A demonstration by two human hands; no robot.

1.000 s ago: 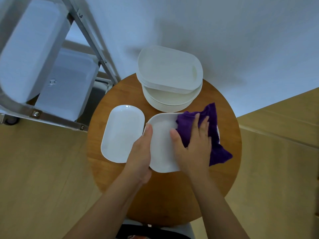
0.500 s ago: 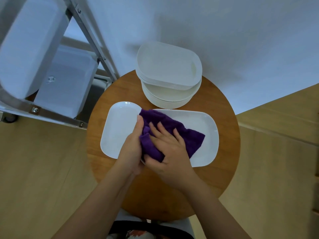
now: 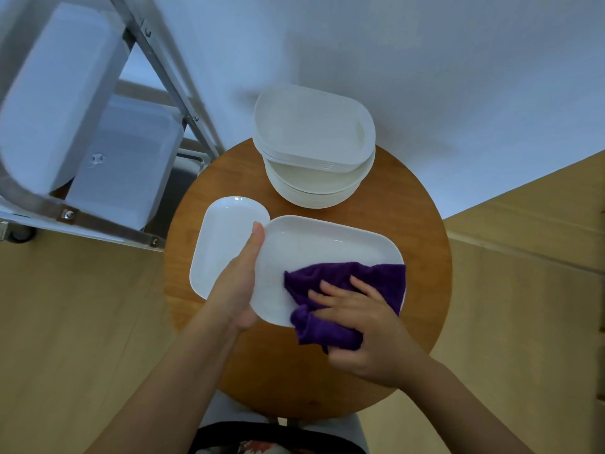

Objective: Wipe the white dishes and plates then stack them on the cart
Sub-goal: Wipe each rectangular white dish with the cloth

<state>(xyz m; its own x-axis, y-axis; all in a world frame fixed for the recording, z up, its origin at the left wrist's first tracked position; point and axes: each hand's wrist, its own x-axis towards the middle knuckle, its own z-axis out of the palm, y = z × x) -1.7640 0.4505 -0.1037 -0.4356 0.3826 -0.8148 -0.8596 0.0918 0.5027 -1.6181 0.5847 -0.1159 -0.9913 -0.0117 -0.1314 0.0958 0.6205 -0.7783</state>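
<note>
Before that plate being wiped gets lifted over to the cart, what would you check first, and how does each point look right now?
1. Left hand grips the edge of the large plate: ok.
2. Purple cloth off the plate: not ok, right hand presses it on the near side.
3. Whole plate wiped: cannot tell.
4. Small plate out of the way: not ok, the large plate's edge overlaps it.
5. Stack of dishes stands apart from the plate: ok.
6. Cart has a free spot: cannot tell, its trays are blurred.
</note>
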